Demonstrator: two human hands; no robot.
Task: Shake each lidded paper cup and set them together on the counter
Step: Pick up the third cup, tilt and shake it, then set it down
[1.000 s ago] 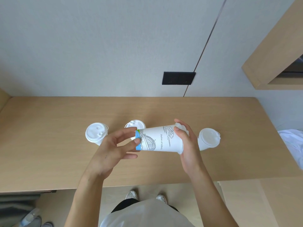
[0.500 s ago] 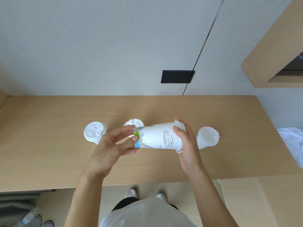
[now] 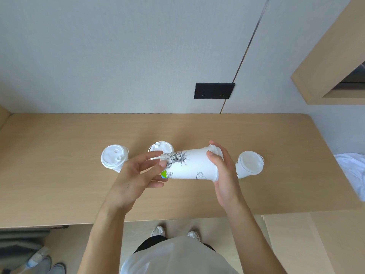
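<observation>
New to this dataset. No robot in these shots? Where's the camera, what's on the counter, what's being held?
No robot here: a person works with two bare hands, and those are the grip. The view comes from one wide-angle camera on the person's head, looking forward and down, so the arms enter from the bottom. On the wooden counter stand three white lidded paper cups: left cup, middle cup, right cup. A fourth, the printed cup, is held sideways: the right hand wraps its lid end and the left hand pinches its base end. Behind is a black wall socket.
</observation>
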